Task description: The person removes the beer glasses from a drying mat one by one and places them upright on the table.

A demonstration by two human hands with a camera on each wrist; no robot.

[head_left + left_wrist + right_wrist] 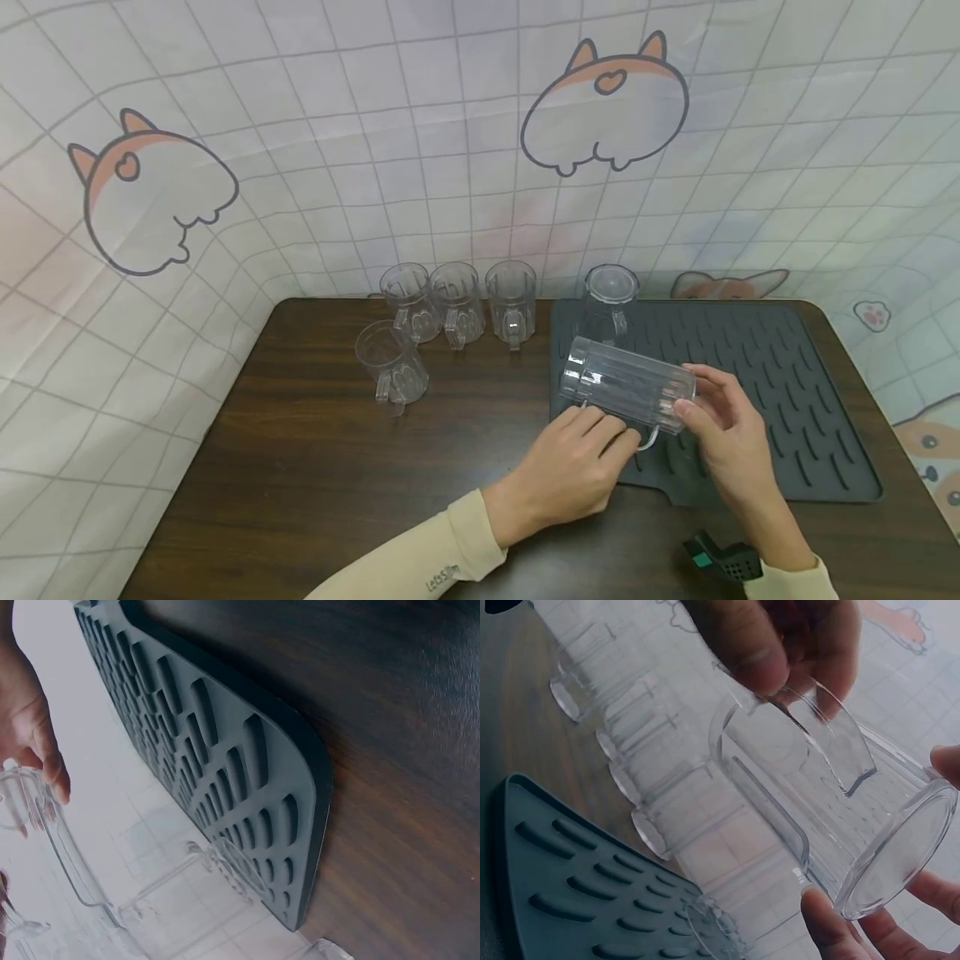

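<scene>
Both hands hold a clear mug (pixel 630 383) lying sideways in the air over the left part of a dark grey drying mat (pixel 787 400). My left hand (pixel 573 467) grips its handle, which faces toward me. With thumb and fingers, my right hand (pixel 731 433) holds the mug's right end. In the right wrist view, fingertips (pixel 832 922) of the right hand press around the round end of the mug (pixel 780 772). Just behind it, another clear mug (pixel 611 287) stands upside down on the mat's back left corner.
Three clear mugs (pixel 512 292) stand upright in a row along the back of the brown table (pixel 300 467). A further upright mug (pixel 393 362) stands in front of that row's left end. A patterned cloth wall (pixel 420 167) rises right behind the table.
</scene>
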